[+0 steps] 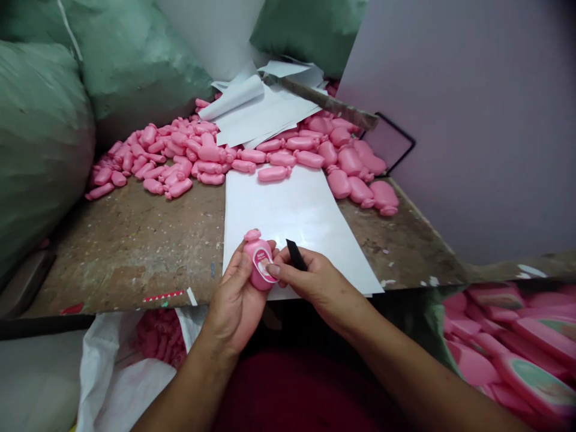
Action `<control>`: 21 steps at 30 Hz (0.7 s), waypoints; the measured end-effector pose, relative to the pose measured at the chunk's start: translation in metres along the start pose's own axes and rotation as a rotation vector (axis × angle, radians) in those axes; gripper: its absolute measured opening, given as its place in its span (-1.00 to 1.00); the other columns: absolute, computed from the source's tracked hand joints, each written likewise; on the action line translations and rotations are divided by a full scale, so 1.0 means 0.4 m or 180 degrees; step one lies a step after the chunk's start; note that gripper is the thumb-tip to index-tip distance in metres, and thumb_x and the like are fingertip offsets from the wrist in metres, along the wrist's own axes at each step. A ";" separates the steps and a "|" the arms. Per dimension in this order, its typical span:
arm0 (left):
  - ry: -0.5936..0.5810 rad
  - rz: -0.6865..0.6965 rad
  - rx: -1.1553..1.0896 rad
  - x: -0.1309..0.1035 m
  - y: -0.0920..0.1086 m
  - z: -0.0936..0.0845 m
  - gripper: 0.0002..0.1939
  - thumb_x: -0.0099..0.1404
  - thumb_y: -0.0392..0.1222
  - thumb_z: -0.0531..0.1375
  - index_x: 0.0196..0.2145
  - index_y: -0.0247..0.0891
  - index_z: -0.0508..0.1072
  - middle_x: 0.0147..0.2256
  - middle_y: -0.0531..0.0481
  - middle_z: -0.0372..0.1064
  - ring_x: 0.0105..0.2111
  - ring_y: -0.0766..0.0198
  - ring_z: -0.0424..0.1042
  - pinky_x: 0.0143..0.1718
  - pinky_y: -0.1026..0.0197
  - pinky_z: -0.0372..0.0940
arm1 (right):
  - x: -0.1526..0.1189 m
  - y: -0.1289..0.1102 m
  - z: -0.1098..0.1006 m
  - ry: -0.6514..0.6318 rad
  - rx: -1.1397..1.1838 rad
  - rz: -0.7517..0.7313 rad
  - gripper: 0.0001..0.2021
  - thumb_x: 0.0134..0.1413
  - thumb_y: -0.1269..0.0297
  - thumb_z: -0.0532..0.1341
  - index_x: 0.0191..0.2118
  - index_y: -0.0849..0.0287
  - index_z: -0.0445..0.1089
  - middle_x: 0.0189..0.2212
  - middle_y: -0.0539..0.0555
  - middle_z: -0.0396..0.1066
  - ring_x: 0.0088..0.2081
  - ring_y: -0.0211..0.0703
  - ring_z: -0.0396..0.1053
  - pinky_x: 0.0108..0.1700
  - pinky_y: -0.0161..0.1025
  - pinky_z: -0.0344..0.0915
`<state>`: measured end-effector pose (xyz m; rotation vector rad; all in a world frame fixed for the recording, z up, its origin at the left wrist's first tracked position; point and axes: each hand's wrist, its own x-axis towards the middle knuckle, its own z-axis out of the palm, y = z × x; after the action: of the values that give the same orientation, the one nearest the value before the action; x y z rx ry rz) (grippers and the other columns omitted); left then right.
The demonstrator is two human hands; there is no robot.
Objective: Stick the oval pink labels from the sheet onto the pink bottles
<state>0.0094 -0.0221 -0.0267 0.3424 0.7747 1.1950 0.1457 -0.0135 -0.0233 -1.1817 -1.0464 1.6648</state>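
Observation:
My left hand (pixel 240 300) is closed around a small pink plastic bottle (pixel 253 258), holding it upright with its neck at the top. On the front of the bottle is an oval label (pixel 264 264) with the word "BABY" on it. My right hand (pixel 306 273) grips a flat black strip with a slanted end (pixel 296 255), which sticks up between the fingers. The right thumb touches the label's lower right part. Below both hands lies a stack of white sheets (pixel 288 210) on the worn table (pixel 112 246).
Many pink bottles (pixel 180 153) are heaped along the back. Loose papers (pixel 270 111) and a wooden stick (pixel 328 103) lie over them. Large green sacks (pixel 135 66) stand at left. Below the table edge are a white sack (pixel 108 360) and labelled pink bottles (pixel 517 342) at right.

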 end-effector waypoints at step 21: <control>0.0326 -0.0394 -0.0673 -0.001 0.007 0.031 -0.63 0.50 -0.27 -0.02 0.20 -0.26 0.31 -0.20 -0.12 0.55 -0.27 0.34 0.55 -0.07 0.29 0.40 | -0.018 0.006 0.029 0.0442 -0.0930 -0.0747 -0.80 0.06 0.19 0.21 -0.49 0.10 0.23 -0.54 -0.08 0.20 -0.46 -0.26 0.14 -0.37 -0.26 0.12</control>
<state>0.0162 -0.0196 -0.0160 0.0584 0.7390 1.1717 0.1359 -0.0230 -0.0209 -1.2840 -1.3157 1.2606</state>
